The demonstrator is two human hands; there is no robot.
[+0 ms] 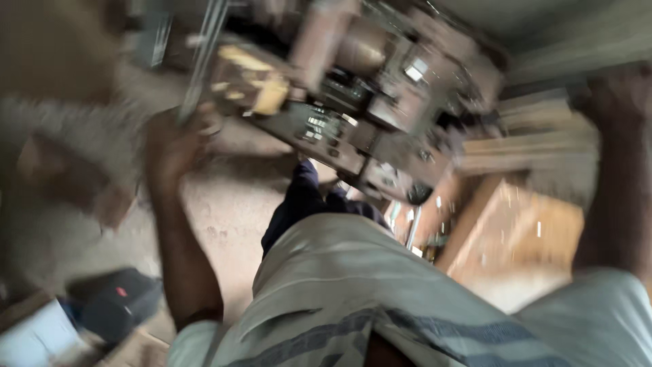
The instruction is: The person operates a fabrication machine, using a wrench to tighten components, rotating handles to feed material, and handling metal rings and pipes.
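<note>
The picture is heavily blurred by motion. My left hand (178,139) is raised at the left and seems closed around a thin grey metal bar (202,58) that runs up along the left side of a large grey metal machine (370,112). My right arm reaches up along the right edge; my right hand (608,92) is a dark blur near stacked wooden boards (536,146), and its fingers cannot be made out. Yellowish wooden pieces (261,85) lie on the machine beside my left hand. My striped light shirt (353,292) fills the bottom.
A wooden box or bench (516,231) stands at the right below the machine. A dark case (115,299) and a white box (34,336) lie on the dusty concrete floor (224,211) at the lower left. A brown blurred shape (54,47) fills the upper left corner.
</note>
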